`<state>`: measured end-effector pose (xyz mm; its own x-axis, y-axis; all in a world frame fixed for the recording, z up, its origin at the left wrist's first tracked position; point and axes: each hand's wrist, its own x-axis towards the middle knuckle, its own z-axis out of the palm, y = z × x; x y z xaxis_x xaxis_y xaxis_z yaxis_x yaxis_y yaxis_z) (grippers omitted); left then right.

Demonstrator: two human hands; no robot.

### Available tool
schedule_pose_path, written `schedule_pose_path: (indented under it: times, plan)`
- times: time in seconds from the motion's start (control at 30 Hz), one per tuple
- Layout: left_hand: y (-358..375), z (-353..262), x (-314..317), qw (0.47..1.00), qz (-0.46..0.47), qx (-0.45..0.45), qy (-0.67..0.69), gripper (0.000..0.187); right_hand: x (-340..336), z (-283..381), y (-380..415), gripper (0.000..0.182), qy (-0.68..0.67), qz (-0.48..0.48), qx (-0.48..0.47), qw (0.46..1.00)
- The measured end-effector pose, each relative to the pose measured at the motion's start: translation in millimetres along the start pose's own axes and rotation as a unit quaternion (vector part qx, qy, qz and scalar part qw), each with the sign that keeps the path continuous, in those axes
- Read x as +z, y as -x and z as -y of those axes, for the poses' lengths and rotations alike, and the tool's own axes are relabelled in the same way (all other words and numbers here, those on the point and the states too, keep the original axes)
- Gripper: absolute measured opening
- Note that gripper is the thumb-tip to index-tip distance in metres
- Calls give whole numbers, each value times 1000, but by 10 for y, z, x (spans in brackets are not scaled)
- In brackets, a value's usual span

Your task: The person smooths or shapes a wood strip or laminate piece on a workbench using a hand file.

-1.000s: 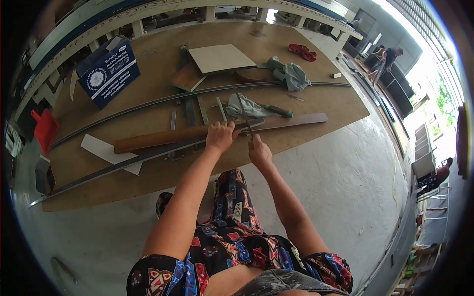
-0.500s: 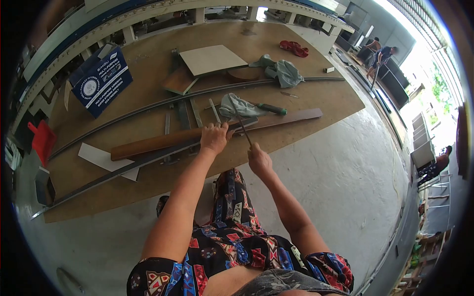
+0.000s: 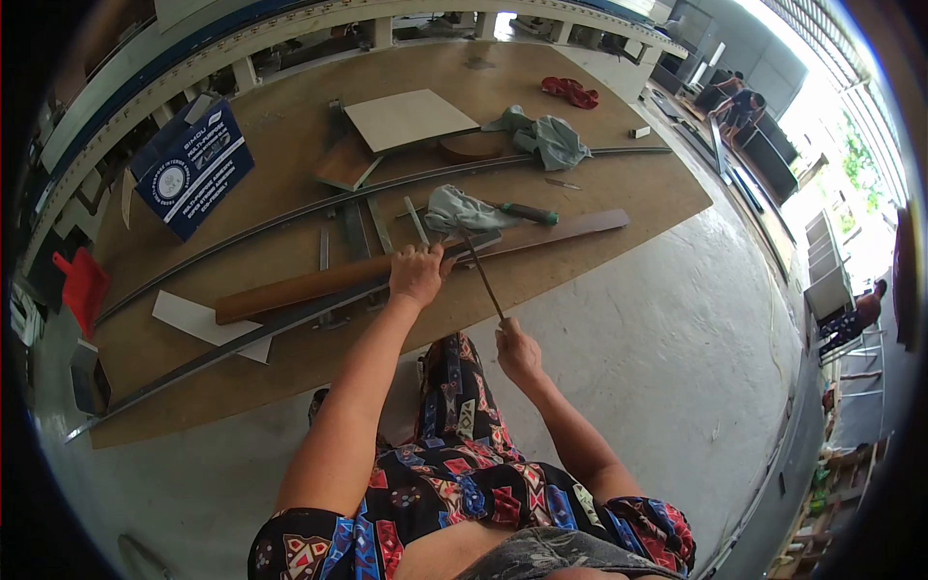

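My left hand [image 3: 418,275] is closed on the end of a long grey metal strip [image 3: 232,345], which lies slantwise across the brown board [image 3: 580,261]. My right hand [image 3: 520,350] grips a thin dark file [image 3: 483,274] by its near end. The file's far part crosses the strip's end, just right of my left hand. A wooden strip [image 3: 300,289] lies behind the metal one. Beyond the file are a pale cloth [image 3: 462,209] and a tool with a green and black handle [image 3: 529,213].
A blue box [image 3: 196,169] and a red dustpan [image 3: 82,288] stand at the left. A cream panel [image 3: 411,118], another grey cloth [image 3: 556,142] and a red item [image 3: 570,92] lie farther back. People work in the right background.
My right hand has moved down and slightly right, pulling the file back toward my body. My left hand has stayed nearly in place.
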<state>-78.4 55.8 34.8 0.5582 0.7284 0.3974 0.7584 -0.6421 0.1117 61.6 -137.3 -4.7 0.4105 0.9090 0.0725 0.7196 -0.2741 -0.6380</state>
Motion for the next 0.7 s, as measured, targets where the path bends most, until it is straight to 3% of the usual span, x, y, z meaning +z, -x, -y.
schedule_pose_path:
  times: [0.37,0.7]
  plan:
    - [-1,-25,-13,1000,3,-10,-7,40,116,421,-940,19,33,-9,-42,999]
    - [-13,-27,-41,1000,21,-7,-19,40,-28,91,-35,18,15,11,18,1000]
